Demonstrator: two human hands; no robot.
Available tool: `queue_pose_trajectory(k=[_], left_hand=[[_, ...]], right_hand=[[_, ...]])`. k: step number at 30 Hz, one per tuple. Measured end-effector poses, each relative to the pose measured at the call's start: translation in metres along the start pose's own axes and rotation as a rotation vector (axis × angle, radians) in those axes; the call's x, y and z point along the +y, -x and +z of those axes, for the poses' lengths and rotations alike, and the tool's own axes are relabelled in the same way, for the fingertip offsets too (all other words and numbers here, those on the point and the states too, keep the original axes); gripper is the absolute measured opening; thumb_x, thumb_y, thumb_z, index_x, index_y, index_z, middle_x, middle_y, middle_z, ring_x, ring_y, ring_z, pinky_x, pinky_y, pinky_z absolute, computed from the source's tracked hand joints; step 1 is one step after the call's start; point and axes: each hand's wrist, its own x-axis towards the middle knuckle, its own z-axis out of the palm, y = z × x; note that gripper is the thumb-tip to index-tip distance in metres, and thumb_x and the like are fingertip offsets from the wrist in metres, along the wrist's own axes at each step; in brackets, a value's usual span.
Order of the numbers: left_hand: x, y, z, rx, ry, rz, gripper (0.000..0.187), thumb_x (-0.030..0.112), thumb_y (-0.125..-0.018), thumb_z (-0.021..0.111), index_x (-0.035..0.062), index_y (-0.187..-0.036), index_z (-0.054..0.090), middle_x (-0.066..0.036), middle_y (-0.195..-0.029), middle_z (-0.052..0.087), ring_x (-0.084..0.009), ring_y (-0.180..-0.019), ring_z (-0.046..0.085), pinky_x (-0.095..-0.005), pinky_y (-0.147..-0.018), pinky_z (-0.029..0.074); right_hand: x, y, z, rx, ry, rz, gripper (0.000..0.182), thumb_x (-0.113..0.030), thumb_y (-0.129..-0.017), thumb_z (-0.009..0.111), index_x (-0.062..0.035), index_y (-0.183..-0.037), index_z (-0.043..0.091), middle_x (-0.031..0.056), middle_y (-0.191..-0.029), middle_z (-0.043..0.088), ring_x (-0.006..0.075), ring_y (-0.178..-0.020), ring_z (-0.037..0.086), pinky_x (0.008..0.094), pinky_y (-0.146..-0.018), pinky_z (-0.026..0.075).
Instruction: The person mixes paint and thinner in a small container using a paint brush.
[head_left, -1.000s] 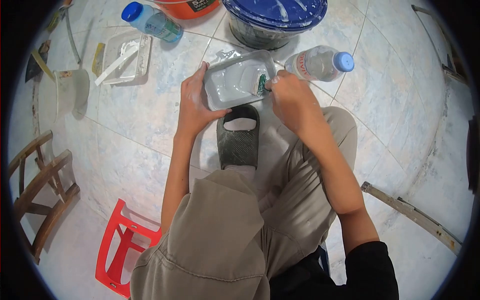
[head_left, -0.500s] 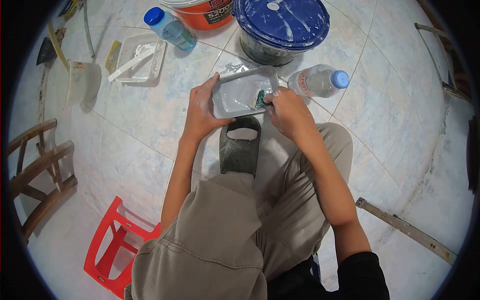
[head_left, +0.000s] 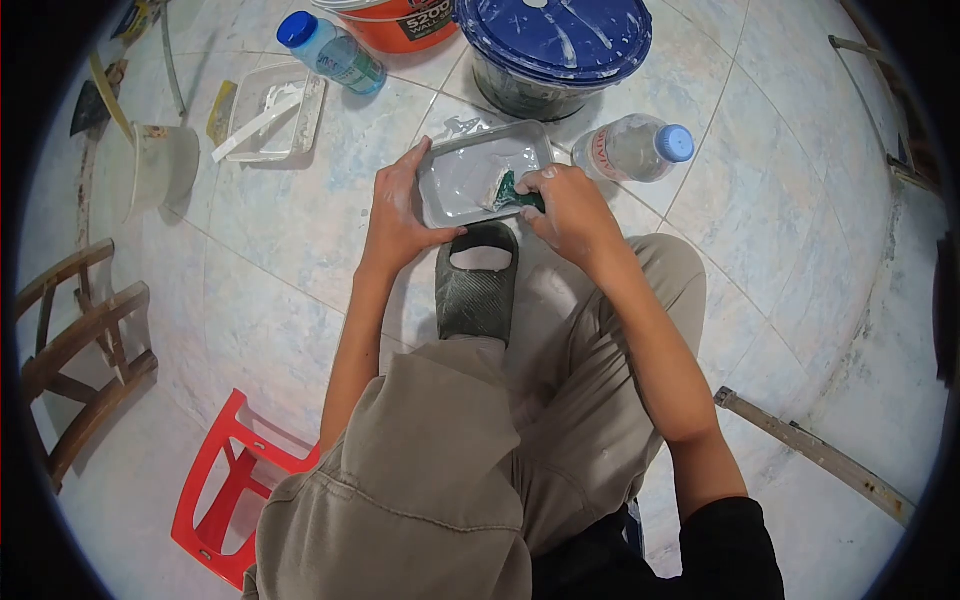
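A shallow grey plastic tray (head_left: 468,217) with thick whitish-grey paint-like stuff in it rests on the floor, just beyond the dark slipper on my foot (head_left: 475,300). My left hand (head_left: 400,220) grips the tray's left end, thumb along the near edge and fingers up the far side. In my right hand (head_left: 567,210) is the green handle of a paintbrush (head_left: 506,190). Its pale, coated bristles lie in the stuff on the right side of the tray. White smears show on both hands.
Beyond the tray stand a blue-lidded bucket (head_left: 555,40) and an orange bucket (head_left: 400,28). A clear bottle (head_left: 625,148) lies to the right, a blue-capped bottle (head_left: 345,60) to the left. A white container (head_left: 310,130) holds a pale stick. A red plastic stool (head_left: 200,500) is nearby.
My right hand has turned, and the brush head has moved left across the tray, showing more of the green handle. The left hand keeps its hold on the tray. The view has shifted slightly.
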Motion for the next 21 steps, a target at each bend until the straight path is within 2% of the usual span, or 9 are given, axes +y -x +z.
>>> queue_pose_trajectory(k=[10,13,19,21], left_hand=[[-0.001,0.000,0.001,-0.002,0.006,-0.011,0.125,0.035,-0.048,0.096,0.0069,-0.157,0.043,-0.015,-0.151,0.054,-0.0359,-0.133,0.050,-0.0452,-0.116,0.040],[-0.002,0.000,0.001,-0.001,0.001,-0.008,0.125,0.035,-0.048,0.096,0.0071,-0.157,0.043,-0.015,-0.151,0.054,-0.0358,-0.134,0.050,-0.0452,-0.116,0.039],[-0.002,0.000,0.002,-0.001,0.000,-0.010,0.125,0.034,-0.048,0.096,0.0075,-0.157,0.043,-0.015,-0.151,0.054,-0.0356,-0.134,0.050,-0.0453,-0.116,0.039],[-0.003,0.000,0.002,0.004,-0.005,0.002,0.124,0.033,-0.048,0.096,0.0076,-0.157,0.043,-0.015,-0.151,0.054,-0.0356,-0.134,0.050,-0.0453,-0.116,0.039]], right_hand=[[0.002,0.002,0.007,0.066,0.038,-0.055,0.031,-0.005,-0.078,0.071,-0.0025,-0.108,0.074,0.0209,-0.106,0.072,0.0394,-0.106,0.067,0.0483,-0.091,0.053],[0.005,0.001,0.011,0.020,0.044,-0.045,0.033,-0.012,-0.084,0.078,-0.0081,-0.116,0.070,0.0159,-0.107,0.071,0.0389,-0.104,0.063,0.0475,-0.091,0.050],[-0.002,0.003,0.011,0.044,0.023,-0.019,0.030,-0.013,-0.088,0.076,-0.0082,-0.117,0.069,0.0172,-0.102,0.072,0.0397,-0.100,0.064,0.0486,-0.089,0.050],[-0.006,0.001,0.008,-0.024,0.035,0.025,0.028,-0.014,-0.090,0.074,-0.0085,-0.117,0.068,0.0186,-0.099,0.072,0.0407,-0.098,0.065,0.0498,-0.087,0.051]])
